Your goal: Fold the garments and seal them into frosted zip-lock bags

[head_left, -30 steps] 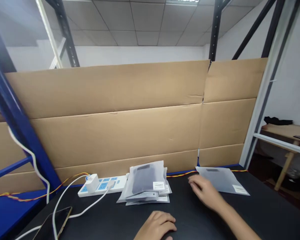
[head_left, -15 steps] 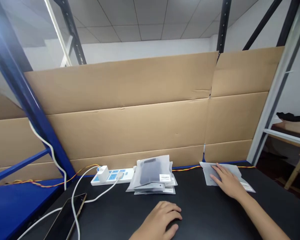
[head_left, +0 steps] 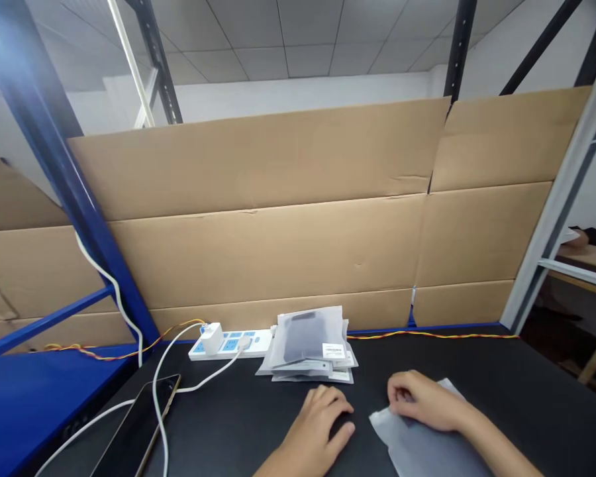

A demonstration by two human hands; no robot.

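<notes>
My right hand [head_left: 422,401] pinches the upper edge of a frosted plastic bag [head_left: 420,444] with a white label hidden from view, and the bag lies partly beyond the bottom of the view. My left hand [head_left: 318,430] rests on the black tabletop [head_left: 278,424] with curled fingers, holding nothing. It is nearest to a stack of frosted bags [head_left: 308,346], each with a barcode label, and a dark item shows through the top bag.
Behind the stack lies a white power strip [head_left: 231,344] with a white charger plugged in. A smartphone [head_left: 139,424] lies at the left under a white cable [head_left: 161,384]. Cardboard sheets [head_left: 268,258] and blue shelving uprights [head_left: 79,199] line the table's back.
My right hand has taken the bag and drawn it from the far right of the table toward me. My left hand has stayed almost still, and the view has tilted slightly.
</notes>
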